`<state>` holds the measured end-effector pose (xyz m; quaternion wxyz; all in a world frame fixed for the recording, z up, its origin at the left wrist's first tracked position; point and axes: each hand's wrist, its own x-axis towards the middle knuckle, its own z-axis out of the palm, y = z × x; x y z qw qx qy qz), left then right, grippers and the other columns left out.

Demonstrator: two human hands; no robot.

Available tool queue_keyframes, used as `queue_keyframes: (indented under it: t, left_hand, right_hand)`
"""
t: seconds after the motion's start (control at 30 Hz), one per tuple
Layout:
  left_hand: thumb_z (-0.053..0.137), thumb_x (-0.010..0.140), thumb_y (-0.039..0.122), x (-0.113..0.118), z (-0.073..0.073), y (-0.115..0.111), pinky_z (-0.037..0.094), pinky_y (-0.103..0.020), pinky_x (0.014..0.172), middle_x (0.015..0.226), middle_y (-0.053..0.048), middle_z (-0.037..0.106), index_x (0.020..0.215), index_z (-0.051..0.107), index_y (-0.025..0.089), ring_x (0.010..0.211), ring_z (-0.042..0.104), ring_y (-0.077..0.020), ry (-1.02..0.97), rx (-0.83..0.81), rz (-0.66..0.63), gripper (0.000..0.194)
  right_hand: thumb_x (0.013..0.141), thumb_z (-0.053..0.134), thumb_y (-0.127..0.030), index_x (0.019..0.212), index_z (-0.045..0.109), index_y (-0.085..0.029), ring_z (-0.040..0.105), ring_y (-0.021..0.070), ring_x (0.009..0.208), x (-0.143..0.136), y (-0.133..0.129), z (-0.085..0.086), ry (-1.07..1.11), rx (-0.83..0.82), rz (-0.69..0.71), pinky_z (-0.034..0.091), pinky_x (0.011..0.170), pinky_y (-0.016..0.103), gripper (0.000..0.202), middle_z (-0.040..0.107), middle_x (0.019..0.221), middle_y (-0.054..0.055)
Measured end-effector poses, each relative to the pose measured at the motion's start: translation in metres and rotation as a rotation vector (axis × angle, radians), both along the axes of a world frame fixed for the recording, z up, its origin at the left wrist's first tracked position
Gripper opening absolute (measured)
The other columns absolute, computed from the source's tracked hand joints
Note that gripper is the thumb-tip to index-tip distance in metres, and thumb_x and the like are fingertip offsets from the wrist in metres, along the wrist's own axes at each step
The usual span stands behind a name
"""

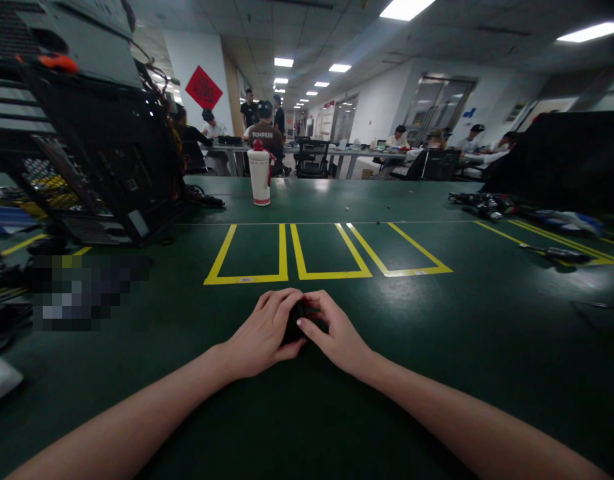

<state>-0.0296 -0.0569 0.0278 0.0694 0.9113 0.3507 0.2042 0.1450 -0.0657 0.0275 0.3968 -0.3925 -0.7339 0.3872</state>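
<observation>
A small black object [294, 323] sits between my two hands, low over the green table [307, 427]. Its kind cannot be made out, because fingers cover most of it and it blends into the dark surface. My left hand [264, 333] curls around its left side, with the thumb below and the fingers over the top. From the other side, my right hand [337, 332] pinches at it with the thumb and bent fingers. Just beyond the hands, yellow tape [331, 274] marks out three frames on the table.
An opened black computer case [111, 160] stands at the left, near dark cables [204, 198]. A white cup with a red lid [259, 177] is upright farther back. Tools and cables [479, 203] lie at the right. People sit and stand at tables beyond.
</observation>
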Motion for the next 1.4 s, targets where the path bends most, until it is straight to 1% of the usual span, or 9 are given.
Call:
queue_keyframes:
  t: [0.27,0.43,0.63,0.8,1.0,1.13,1.23,1.33,1.4]
  left_hand:
    - [0.053,0.078,0.033,0.000,0.000,0.000,0.029,-0.046,0.099,0.127,-0.011,0.036,0.129,0.016,0.017,0.116,0.034,-0.0254,-0.001,0.014,-0.010,0.065]
    - [0.054,0.077,0.033,0.000,-0.003,0.001,0.028,-0.046,0.099,0.126,-0.011,0.037,0.128,0.018,0.017,0.116,0.034,-0.0253,-0.018,0.030,-0.017,0.065]
    - [0.054,0.077,0.033,0.000,-0.001,0.000,0.028,-0.044,0.100,0.127,-0.011,0.036,0.128,0.019,0.016,0.116,0.034,-0.0243,-0.002,0.013,-0.005,0.064]
    - [0.053,0.078,0.033,0.000,0.000,-0.001,0.028,-0.046,0.099,0.127,-0.011,0.036,0.129,0.017,0.016,0.117,0.034,-0.0251,0.008,0.022,-0.009,0.064]
    - [0.052,0.078,0.033,0.000,0.003,-0.002,0.028,-0.046,0.099,0.127,-0.013,0.035,0.128,0.017,0.015,0.116,0.035,-0.0250,0.029,0.014,-0.017,0.064]
    - [0.052,0.078,0.033,0.000,0.006,-0.003,0.029,-0.045,0.099,0.127,-0.013,0.036,0.128,0.018,0.015,0.116,0.036,-0.0250,0.031,0.009,-0.011,0.063]
    - [0.052,0.078,0.032,0.000,0.008,-0.004,0.030,-0.047,0.098,0.127,-0.013,0.036,0.129,0.017,0.016,0.116,0.036,-0.0258,0.030,0.006,-0.015,0.063]
    - [0.053,0.078,0.031,0.000,0.008,-0.004,0.030,-0.047,0.098,0.126,-0.014,0.037,0.128,0.018,0.015,0.116,0.036,-0.0262,0.026,0.015,-0.018,0.064]
    - [0.054,0.077,0.031,-0.001,0.007,-0.003,0.030,-0.046,0.098,0.126,-0.014,0.037,0.128,0.018,0.014,0.116,0.036,-0.0261,0.021,0.023,-0.019,0.065]
  right_hand:
    - [0.079,0.050,-0.019,0.100,0.046,-0.022,0.050,0.0156,0.095,0.001,-0.002,0.003,0.018,-0.011,0.056,0.045,0.087,0.036,0.022,0.048,0.101,0.003]
    - [0.079,0.050,-0.019,0.094,0.049,-0.022,0.050,0.0156,0.095,0.000,-0.001,-0.001,0.067,0.040,0.017,0.047,0.084,0.034,0.015,0.048,0.100,0.003]
    - [0.079,0.049,-0.018,0.105,0.045,-0.021,0.049,0.0167,0.098,-0.001,-0.003,0.001,-0.012,0.057,-0.020,0.044,0.088,0.037,0.026,0.048,0.103,0.005]
    - [0.080,0.048,-0.019,0.102,0.047,-0.020,0.049,0.0173,0.098,0.000,-0.003,0.001,-0.066,0.078,-0.017,0.043,0.089,0.038,0.022,0.048,0.104,0.005]
    - [0.081,0.047,-0.019,0.101,0.046,-0.021,0.051,0.0157,0.094,-0.001,-0.004,0.003,-0.001,0.029,0.030,0.046,0.086,0.036,0.020,0.049,0.101,0.004]
    - [0.080,0.049,-0.018,0.097,0.048,-0.022,0.051,0.0164,0.093,-0.001,-0.005,0.002,-0.003,0.063,0.012,0.046,0.086,0.037,0.018,0.049,0.099,0.003]
    - [0.077,0.052,-0.017,0.098,0.048,-0.022,0.050,0.0172,0.094,-0.002,-0.006,0.000,-0.018,0.090,-0.021,0.046,0.085,0.038,0.022,0.048,0.100,0.004]
    - [0.075,0.054,-0.017,0.104,0.045,-0.022,0.049,0.0173,0.094,-0.002,-0.006,-0.001,-0.050,0.100,-0.046,0.045,0.085,0.038,0.030,0.048,0.100,0.004]
    - [0.076,0.053,-0.017,0.105,0.045,-0.021,0.048,0.0174,0.094,-0.002,-0.006,0.000,-0.091,0.122,-0.046,0.045,0.085,0.037,0.030,0.047,0.101,0.005]
